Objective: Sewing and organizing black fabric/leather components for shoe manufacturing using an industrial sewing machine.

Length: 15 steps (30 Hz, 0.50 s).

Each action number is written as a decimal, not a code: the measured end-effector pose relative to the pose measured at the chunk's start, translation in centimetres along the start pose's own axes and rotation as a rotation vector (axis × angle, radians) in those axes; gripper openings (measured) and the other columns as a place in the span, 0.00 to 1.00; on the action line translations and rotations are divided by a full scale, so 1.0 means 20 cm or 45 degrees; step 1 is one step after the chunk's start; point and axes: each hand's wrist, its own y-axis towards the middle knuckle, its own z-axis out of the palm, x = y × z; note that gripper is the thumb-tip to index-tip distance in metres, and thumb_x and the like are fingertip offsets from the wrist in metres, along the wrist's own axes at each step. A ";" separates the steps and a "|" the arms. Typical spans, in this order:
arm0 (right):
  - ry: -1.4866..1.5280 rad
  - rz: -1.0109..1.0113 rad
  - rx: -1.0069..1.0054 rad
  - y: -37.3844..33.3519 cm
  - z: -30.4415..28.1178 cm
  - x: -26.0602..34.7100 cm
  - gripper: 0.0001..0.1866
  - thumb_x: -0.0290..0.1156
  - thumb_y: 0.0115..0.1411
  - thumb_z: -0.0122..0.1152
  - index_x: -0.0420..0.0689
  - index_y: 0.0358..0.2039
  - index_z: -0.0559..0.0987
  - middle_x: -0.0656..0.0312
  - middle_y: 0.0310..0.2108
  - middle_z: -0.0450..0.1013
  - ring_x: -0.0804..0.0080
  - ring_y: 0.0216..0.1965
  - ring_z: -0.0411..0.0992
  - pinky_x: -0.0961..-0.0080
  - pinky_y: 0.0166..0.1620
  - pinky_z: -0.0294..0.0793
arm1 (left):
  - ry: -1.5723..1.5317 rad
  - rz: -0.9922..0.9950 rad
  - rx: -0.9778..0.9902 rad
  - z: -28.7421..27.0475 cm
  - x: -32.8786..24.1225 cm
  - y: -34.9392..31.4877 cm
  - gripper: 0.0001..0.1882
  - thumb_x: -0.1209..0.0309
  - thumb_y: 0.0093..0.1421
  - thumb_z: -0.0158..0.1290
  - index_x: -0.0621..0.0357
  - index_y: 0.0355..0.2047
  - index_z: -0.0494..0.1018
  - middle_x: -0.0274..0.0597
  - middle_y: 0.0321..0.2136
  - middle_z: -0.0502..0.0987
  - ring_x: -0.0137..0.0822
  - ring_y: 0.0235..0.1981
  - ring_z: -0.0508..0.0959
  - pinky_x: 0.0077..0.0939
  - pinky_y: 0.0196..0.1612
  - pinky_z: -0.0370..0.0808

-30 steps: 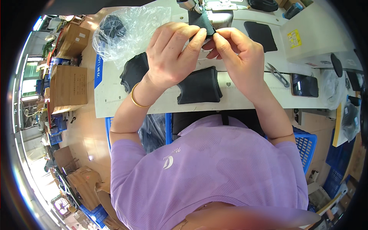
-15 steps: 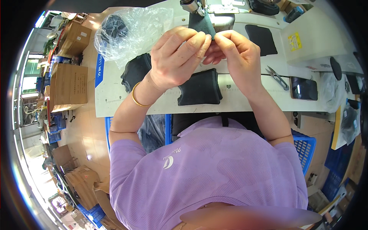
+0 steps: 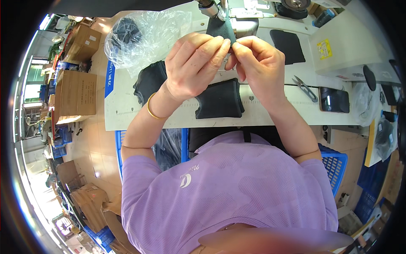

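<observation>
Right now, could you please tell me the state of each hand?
Left hand: closed, pinching the near edge of the dark fabric.
Right hand: closed, pinching the same fabric.

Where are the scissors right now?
In the head view, the scissors lie right of the right hand, on the white table, just left of the black phone.

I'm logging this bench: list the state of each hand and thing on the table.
Left grip: pinched on dark fabric
Right grip: pinched at the fabric's edge
Dark fabric: held, reaching up to machine head
Snips: lying flat, unheld
Phone-like device: flat, dark
Clear bag: crumpled
Front dark piece: lying flat
Right dark panel: lying flat
</observation>
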 end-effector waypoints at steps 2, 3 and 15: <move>0.006 -0.006 -0.003 0.00 0.00 0.00 0.09 0.26 0.65 0.53 0.36 0.31 0.80 0.63 0.20 0.76 0.88 0.16 0.65 0.89 0.18 0.61 | 0.006 0.031 -0.005 0.00 0.01 0.00 0.23 0.74 0.31 0.59 0.65 0.33 0.81 0.39 0.32 0.78 0.37 0.33 0.78 0.28 0.35 0.77; 0.008 -0.006 0.002 0.01 0.00 0.00 0.09 0.26 0.65 0.53 0.36 0.31 0.80 0.63 0.20 0.76 0.88 0.16 0.65 0.89 0.18 0.61 | 0.007 0.034 -0.003 0.00 0.02 0.00 0.23 0.73 0.31 0.59 0.65 0.33 0.81 0.39 0.32 0.78 0.37 0.33 0.78 0.28 0.35 0.77; 0.057 -0.015 0.006 0.05 0.02 -0.02 0.10 0.27 0.66 0.53 0.37 0.33 0.81 0.63 0.21 0.77 0.88 0.16 0.65 0.89 0.19 0.62 | 0.028 0.108 -0.075 0.05 0.10 -0.02 0.21 0.74 0.32 0.59 0.65 0.32 0.81 0.40 0.32 0.79 0.38 0.32 0.79 0.29 0.33 0.78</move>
